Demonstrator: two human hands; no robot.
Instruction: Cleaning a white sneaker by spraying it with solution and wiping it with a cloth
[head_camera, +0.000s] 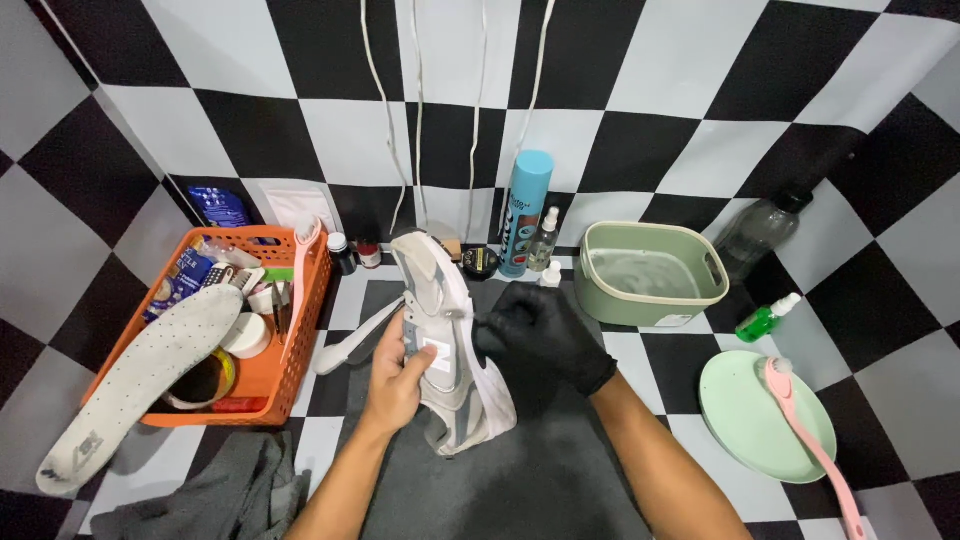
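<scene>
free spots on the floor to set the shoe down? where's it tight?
Bare checkered floor between the green tub and mint plate; dark mat below the shoe, between the forearms. Tight: back row of spray can and small bottles, and the full orange basket. Left hand bare, right hand gloved, both on the shoe.

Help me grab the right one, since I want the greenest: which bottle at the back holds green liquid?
The small spray bottle between the green basin and the green plate. The tall can is blue; the large bottle is dark.
</scene>
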